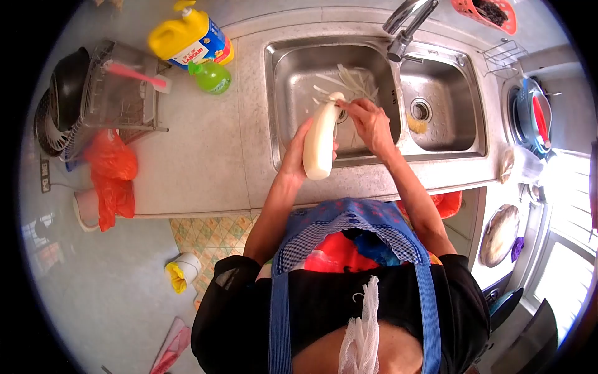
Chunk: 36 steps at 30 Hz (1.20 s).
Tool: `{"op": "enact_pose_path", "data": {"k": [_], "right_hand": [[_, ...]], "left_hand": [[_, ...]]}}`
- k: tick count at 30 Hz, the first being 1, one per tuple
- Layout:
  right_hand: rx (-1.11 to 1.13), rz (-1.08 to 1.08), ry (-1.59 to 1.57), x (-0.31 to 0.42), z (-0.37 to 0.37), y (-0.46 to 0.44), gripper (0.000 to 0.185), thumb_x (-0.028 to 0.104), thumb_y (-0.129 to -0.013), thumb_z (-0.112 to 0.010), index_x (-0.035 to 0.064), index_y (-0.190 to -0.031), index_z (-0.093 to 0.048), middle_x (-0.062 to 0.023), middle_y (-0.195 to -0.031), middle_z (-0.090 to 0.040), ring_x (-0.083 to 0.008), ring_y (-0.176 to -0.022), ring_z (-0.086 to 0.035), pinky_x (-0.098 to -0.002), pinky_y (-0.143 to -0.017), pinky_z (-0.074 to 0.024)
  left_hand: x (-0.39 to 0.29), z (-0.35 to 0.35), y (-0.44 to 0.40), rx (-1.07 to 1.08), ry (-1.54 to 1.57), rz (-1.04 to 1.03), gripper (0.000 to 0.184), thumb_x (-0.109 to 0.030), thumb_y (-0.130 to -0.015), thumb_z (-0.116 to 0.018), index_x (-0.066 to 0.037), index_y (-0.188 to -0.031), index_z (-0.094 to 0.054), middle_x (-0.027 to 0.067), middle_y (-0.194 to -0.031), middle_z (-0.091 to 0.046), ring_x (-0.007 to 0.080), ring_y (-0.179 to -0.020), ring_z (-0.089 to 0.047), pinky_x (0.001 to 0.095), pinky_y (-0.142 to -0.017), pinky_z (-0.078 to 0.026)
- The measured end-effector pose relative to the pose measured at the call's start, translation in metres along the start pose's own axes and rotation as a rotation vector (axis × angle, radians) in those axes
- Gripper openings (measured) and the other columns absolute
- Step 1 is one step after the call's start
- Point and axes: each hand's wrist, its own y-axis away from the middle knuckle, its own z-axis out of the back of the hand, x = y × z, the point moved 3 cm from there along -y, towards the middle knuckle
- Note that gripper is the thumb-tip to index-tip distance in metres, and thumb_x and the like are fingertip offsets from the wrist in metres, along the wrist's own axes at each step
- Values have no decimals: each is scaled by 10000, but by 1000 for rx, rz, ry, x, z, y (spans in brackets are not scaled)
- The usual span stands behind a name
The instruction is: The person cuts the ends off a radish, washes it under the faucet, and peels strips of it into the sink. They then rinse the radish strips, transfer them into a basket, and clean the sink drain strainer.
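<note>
A long pale vegetable (319,143) is slanting over the near edge of the left basin (298,78), its narrower end pointing far. The left hand (294,154) is clamping around its body, while the right hand (372,126) is curling its fingers by the far end; whether they are gripping a small tool, I cannot tell. Pale strips (349,82) are lying in that basin beyond the hands. A yellow scrubber (417,125) is resting in the right basin (445,128). On the worktop (199,146) at far left, a yellow pump bottle (180,40) is standing near a green bottle (215,79).
</note>
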Motion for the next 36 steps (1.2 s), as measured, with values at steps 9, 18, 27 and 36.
{"op": "enact_pose_path", "data": {"k": [9, 18, 27, 36], "right_hand": [[303, -363, 388, -114, -54, 14, 244, 126, -840, -537, 181, -1049, -651, -157, -904, -630, -341, -806, -614, -432, -693, -483], [63, -124, -194, 20, 30, 29, 305, 68, -800, -577, 164, -1082, -644, -98, -884, -595, -290, -787, -581, -375, -681, -460], [183, 187, 77, 63, 27, 32, 446, 55, -735, -582, 234, -1141, -617, -41, -920, -573, -228, -813, -559, -359, -689, -415], [14, -102, -13, -44, -10, -6, 272, 59, -831, -545, 161, -1061, -650, -123, -867, -614, -314, -762, -615, -397, -653, -491]], "left_hand": [[1, 2, 10, -41, -54, -34, 473, -430, -913, -451, -6, -1114, -507, 115, -800, -582, 207, -665, -602, 309, -543, -538], [-20, 11, -23, -41, -60, -86, 492, -488, -904, -442, -26, -1042, -538, 92, -783, -598, 188, -657, -613, 304, -544, -526], [-9, 19, -32, -53, -39, -66, 525, -521, -896, -428, -37, -1049, -561, 107, -768, -622, 203, -630, -624, 325, -520, -527], [16, 20, -9, -105, -61, -40, 482, -459, -920, -422, -24, -1097, -529, 116, -766, -598, 223, -613, -600, 321, -519, -523]]}}
